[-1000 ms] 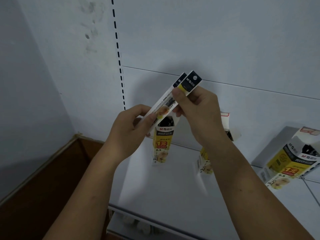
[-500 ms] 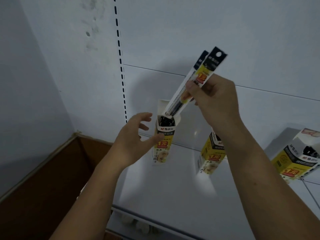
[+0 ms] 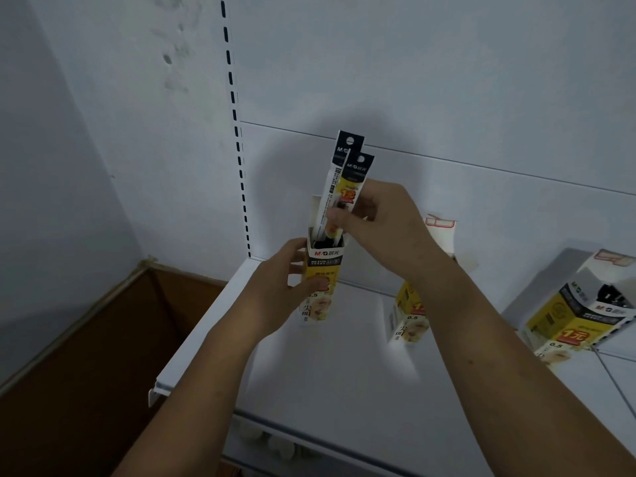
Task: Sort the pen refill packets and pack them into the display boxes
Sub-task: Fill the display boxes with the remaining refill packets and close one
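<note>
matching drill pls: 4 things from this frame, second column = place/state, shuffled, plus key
Things
1. refill packets
2. left display box
3. middle display box
4. right display box

Place/state
A. tilted at the shelf's right edge
B. pinched in the right hand, lower ends in a box's open top
C. partly hidden behind the right forearm
D. steadied by the left hand

Pairs: 1-B, 2-D, 3-C, 4-A

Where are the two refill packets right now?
Head view, centre: the refill packets stand upright in the right hand, lower ends entering the open display box that the left hand steadies.
</note>
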`<state>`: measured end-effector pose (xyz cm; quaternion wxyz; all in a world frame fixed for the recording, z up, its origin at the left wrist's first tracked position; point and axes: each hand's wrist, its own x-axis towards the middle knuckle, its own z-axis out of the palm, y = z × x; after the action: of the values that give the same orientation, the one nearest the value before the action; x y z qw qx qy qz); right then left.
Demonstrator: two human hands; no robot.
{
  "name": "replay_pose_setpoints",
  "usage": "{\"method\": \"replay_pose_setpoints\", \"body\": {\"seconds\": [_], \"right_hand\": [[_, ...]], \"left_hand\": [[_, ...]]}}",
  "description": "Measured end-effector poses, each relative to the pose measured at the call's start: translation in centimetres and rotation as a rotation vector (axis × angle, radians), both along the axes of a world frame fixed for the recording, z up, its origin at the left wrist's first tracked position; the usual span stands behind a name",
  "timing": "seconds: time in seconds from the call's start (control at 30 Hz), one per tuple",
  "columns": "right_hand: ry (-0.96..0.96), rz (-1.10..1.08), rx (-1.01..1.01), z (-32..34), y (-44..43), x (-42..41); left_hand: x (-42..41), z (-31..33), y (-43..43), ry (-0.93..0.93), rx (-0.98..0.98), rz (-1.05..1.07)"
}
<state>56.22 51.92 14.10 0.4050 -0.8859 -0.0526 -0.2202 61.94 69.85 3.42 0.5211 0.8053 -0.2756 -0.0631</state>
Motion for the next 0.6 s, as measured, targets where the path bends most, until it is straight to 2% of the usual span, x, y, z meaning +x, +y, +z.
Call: {"method": "replay_pose_setpoints", "body": {"seconds": [0.47, 0.6], "right_hand": [[0.059, -0.034, 0.003, 0.7, -0.3, 0.2], [-0.016, -0.019, 0.105, 1.5, -0.9, -0.5]], "left_hand": [[0.2, -0.1, 0.1, 0.006, 0.011, 0.007], [0.1, 0.0, 0.2, 0.004, 0.014, 0.005]]}}
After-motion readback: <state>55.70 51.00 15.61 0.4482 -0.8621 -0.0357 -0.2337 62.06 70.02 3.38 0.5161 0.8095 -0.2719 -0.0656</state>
